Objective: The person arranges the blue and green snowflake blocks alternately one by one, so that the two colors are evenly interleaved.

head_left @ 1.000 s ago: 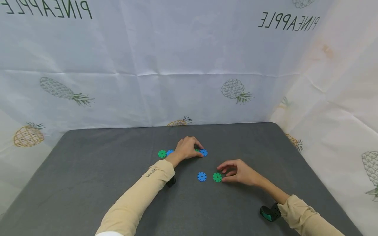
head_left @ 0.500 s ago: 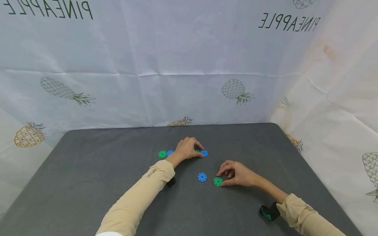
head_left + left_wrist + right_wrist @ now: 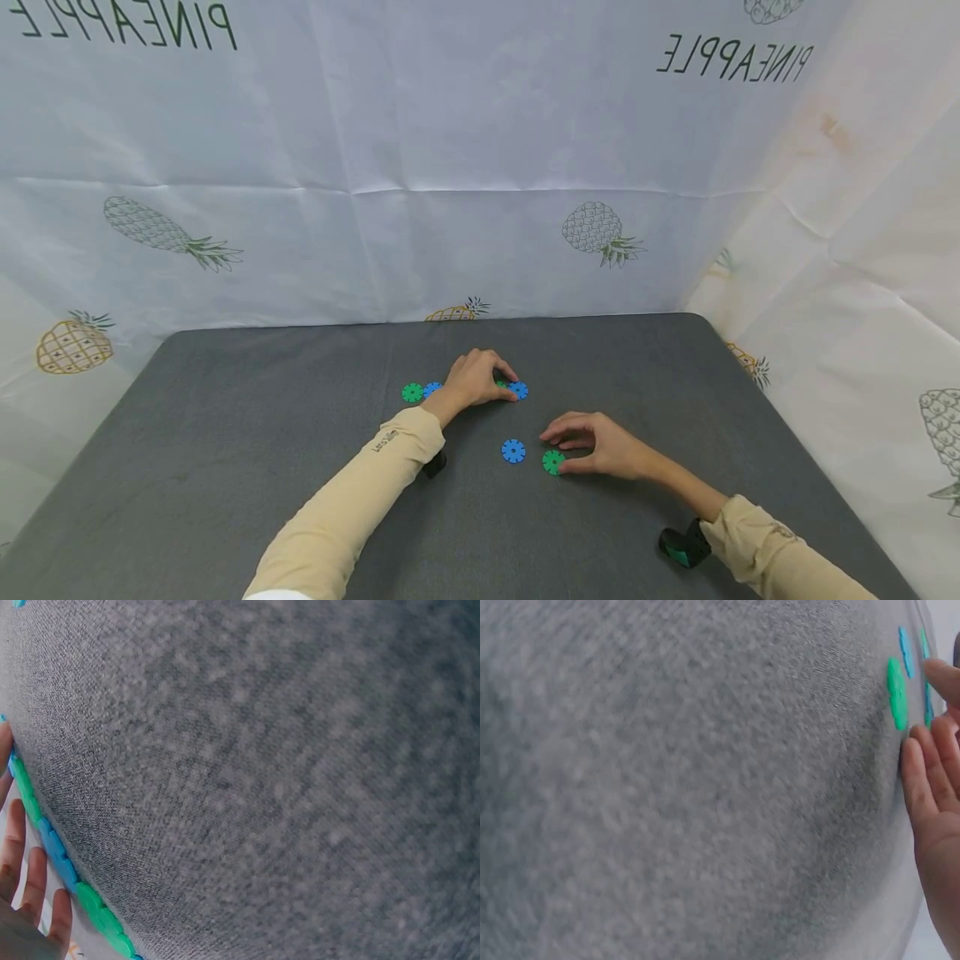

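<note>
A row of notched plastic discs lies towards the back of the dark table, with a green disc and a blue disc at its left end. My left hand reaches over this row and hides its middle. Its thumb and index finger pinch the blue end disc at the right, beside a partly hidden green one. Closer to me, my right hand has its thumb at the edge of a single green disc, fingers extended above it. To the left lies a loose blue disc.
Grey cloth covers the table. Behind it hangs a white curtain printed with pineapples, which also runs along the right side. A black wrist device sits on the right forearm.
My right hand shifted the single green disc slightly towards me, then its fingers lifted off and stretched out to the left. The left hand has stayed in place.
</note>
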Action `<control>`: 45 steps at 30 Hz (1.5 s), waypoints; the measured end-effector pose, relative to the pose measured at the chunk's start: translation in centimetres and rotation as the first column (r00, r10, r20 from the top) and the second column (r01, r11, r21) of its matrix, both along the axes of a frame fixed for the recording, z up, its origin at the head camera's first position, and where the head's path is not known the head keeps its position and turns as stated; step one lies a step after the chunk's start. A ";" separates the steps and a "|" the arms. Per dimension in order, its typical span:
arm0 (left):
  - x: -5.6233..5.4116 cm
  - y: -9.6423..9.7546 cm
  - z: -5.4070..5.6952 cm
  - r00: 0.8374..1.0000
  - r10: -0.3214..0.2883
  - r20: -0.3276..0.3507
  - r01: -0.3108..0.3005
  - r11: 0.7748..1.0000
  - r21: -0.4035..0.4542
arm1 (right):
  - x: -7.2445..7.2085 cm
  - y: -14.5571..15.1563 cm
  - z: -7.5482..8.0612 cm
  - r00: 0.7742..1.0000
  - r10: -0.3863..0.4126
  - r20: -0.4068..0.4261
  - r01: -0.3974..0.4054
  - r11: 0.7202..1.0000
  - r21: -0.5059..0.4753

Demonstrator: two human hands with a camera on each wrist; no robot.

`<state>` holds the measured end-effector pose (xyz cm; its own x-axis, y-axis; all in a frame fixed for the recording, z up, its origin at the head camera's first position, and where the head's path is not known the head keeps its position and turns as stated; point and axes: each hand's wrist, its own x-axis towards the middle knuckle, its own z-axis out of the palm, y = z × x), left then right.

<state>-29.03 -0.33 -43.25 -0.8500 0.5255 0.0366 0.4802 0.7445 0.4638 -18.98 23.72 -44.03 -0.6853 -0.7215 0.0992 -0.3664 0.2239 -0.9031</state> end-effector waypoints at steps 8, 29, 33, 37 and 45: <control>-0.1 0.0 0.0 1.000 0.002 -0.013 -0.003 1.000 -0.010 | 0.0 -0.4 0.1 0.995 0.065 0.069 -0.059 0.994 -0.088; -0.1 -0.1 0.0 1.000 0.003 -0.009 -0.003 1.000 -0.008 | 0.1 0.2 -0.3 0.986 0.150 0.077 -0.153 0.988 0.027; -0.1 0.0 -0.1 1.000 0.008 -0.003 -0.009 1.000 -0.013 | -0.2 0.3 -0.3 0.981 0.195 0.026 -0.196 0.980 0.043; -0.1 0.1 -0.3 1.000 0.008 -0.006 -0.008 1.000 -0.013 | -0.4 0.5 -0.4 0.979 0.205 0.011 -0.205 0.977 0.055; -0.3 0.0 -0.4 1.000 0.009 -0.005 -0.009 1.000 -0.008 | -0.5 0.5 -0.9 0.980 0.195 -0.031 -0.194 0.980 0.042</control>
<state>-29.36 -0.30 -43.70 -0.8545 0.5181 0.0363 0.4757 0.7527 0.4552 -19.50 24.24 -44.96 -0.5283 -0.8442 0.0904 -0.4374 0.1794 -0.8812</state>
